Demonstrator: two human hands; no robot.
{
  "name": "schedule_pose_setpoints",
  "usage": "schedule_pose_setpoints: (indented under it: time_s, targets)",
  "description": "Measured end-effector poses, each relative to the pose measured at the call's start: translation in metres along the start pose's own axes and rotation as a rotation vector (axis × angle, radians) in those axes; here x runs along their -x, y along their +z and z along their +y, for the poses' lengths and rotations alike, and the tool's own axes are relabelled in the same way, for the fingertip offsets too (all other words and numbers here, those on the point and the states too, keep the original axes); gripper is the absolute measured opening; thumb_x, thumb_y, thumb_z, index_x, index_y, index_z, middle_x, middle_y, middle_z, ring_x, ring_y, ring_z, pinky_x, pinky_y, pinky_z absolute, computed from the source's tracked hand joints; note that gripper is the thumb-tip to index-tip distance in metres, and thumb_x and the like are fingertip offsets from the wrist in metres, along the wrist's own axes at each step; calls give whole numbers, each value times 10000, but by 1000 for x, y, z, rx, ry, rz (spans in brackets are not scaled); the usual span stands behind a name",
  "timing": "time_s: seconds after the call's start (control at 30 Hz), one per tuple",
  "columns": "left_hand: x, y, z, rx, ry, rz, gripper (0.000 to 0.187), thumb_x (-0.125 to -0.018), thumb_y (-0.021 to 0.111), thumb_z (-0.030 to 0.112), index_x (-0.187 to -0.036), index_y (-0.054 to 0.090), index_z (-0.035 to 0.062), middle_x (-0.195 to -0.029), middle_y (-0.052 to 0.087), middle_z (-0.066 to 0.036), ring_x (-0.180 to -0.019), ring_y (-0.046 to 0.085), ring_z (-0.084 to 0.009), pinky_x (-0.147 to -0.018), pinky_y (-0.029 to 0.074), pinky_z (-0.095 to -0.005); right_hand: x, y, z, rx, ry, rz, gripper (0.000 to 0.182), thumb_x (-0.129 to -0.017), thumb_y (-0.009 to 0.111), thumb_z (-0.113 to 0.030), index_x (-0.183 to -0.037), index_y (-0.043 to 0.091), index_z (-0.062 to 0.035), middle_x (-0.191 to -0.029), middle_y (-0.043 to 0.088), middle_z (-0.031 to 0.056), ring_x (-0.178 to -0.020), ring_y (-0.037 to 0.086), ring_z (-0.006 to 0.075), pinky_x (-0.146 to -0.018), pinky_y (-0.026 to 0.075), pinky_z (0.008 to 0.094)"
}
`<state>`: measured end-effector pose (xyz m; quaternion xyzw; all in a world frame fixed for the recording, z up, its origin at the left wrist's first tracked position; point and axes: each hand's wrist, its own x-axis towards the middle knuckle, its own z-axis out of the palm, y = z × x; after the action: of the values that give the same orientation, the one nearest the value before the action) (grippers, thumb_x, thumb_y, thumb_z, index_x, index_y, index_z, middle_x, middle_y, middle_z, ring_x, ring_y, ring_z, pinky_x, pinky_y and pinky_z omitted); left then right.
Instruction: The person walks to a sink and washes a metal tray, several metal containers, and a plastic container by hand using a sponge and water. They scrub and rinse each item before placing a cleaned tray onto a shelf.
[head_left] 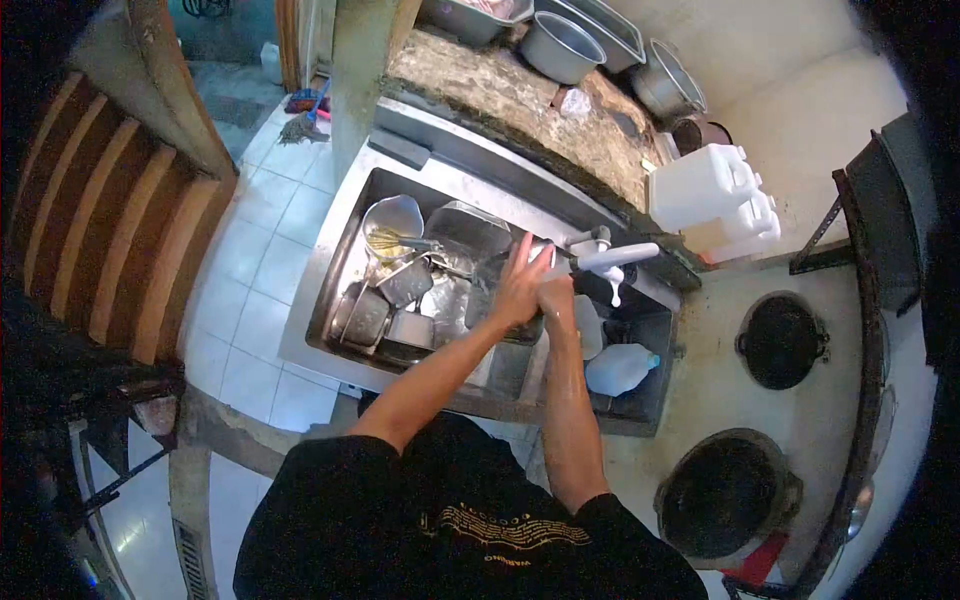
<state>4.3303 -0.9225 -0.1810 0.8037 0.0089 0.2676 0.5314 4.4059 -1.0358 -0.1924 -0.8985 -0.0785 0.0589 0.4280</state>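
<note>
Over the middle of the metal sink [300,320], my left hand [518,285] has its fingers stretched and slightly apart, beside a small white thing. My right hand [557,298] touches it, its fingers closed; what they hold is too hidden to tell. Just beyond the hands is a tap [592,240], with a long pale piece [620,257] reaching right. The left basin holds a bowl [393,215] with a whisk [385,239] and several metal pans [362,315]. A clear rectangular container [468,230] lies near my left hand.
A translucent jug [620,370] with a blue cap lies in the right basin. Behind the sink, a stone ledge [480,85] carries metal pans [562,48] and white jerrycans [700,185]. Dark woks [725,493] stand at the right. Wooden slats [100,215] stand left.
</note>
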Motion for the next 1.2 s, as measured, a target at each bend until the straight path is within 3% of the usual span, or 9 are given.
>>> schedule_pose_setpoints:
  time_s: [0.13, 0.27, 0.37, 0.53, 0.57, 0.7, 0.8, 0.93, 1.2]
  targets:
    - [-5, 12, 40, 182, -262, 125, 449, -980, 448, 188, -1409, 498, 67, -1514, 360, -245, -1376, 300, -526, -1162, 245, -503, -4, -30, -18, 147, -60, -91, 388, -952, 501, -280, -851, 623, 75, -816, 651, 259, -761, 635, 374, -681, 468, 470]
    - [-1, 22, 27, 304, -232, 378, 485, -1011, 400, 203, -1444, 409, -14, -1523, 331, -275, -1415, 285, -464, -1180, 214, -480, -21, -28, -48, 312, -217, -129, 466, -979, 456, -324, -809, 630, 73, -768, 634, 285, -737, 633, 421, -673, 462, 503]
    - [-18, 37, 29, 461, -729, 406, 525, -1014, 377, 195, -1487, 327, -27, -1553, 291, -265, -1445, 245, -439, -1193, 181, -476, -56, -16, -55, 492, -350, -135, 528, -999, 421, -358, -777, 635, 71, -733, 622, 304, -719, 631, 456, -667, 457, 527]
    - [-18, 28, 67, 130, -514, 530, 547, -1015, 371, 240, -1507, 315, 6, -1557, 306, -245, -1461, 228, -417, -1165, 205, -487, -78, -8, -78, 504, -153, -263, 600, -1007, 475, -478, -860, 662, 73, -633, 594, 220, -651, 535, 185, -658, 457, 448]
    - [-19, 32, 48, 231, -576, 666, 562, -1031, 341, 291, -1511, 302, 2, -1566, 290, -240, -1469, 212, -409, -1178, 177, -493, -65, -11, -93, 459, -223, -280, 600, -1007, 479, -479, -861, 660, 74, -630, 591, 214, -656, 534, 178, -660, 457, 445]
    - [-7, 35, 17, 340, -1096, 503, 647, -1042, 279, 394, -1535, 219, -21, -1586, 234, -244, -1480, 172, -413, -1205, 128, -469, -72, -1, -103, 467, -298, -368, 597, -1012, 484, -469, -835, 638, 79, -615, 516, 226, -617, 510, 198, -643, 446, 449]
    - [-3, 36, 52, 630, -1002, 558, 730, -1025, 304, 508, -1518, 260, -29, -1565, 273, -262, -1479, 185, -395, -1212, 113, -445, -48, -5, -142, 567, -446, -489, 582, -1005, 490, -467, -812, 626, 65, -655, 508, 279, -583, 534, 315, -630, 442, 466]
    - [-6, -58, 63, 1794, -1108, 285, 896, -863, 408, 782, -1458, 413, 112, -1474, 443, -187, -1369, 417, -364, -1020, 381, -668, -16, -26, -169, 754, -473, -529, 547, -972, 537, -499, -820, 646, 16, -708, 598, 270, -659, 612, 429, -628, 458, 482]
    - [30, -61, 25, 1700, -1169, -20, 466, -889, 542, 314, -1254, 515, 26, -1213, 590, -170, -1118, 608, -307, -855, 561, -579, 14, -87, -88, 740, -882, -494, 484, -915, 596, -516, -882, 657, -37, -769, 632, 183, -714, 641, 400, -622, 475, 485]
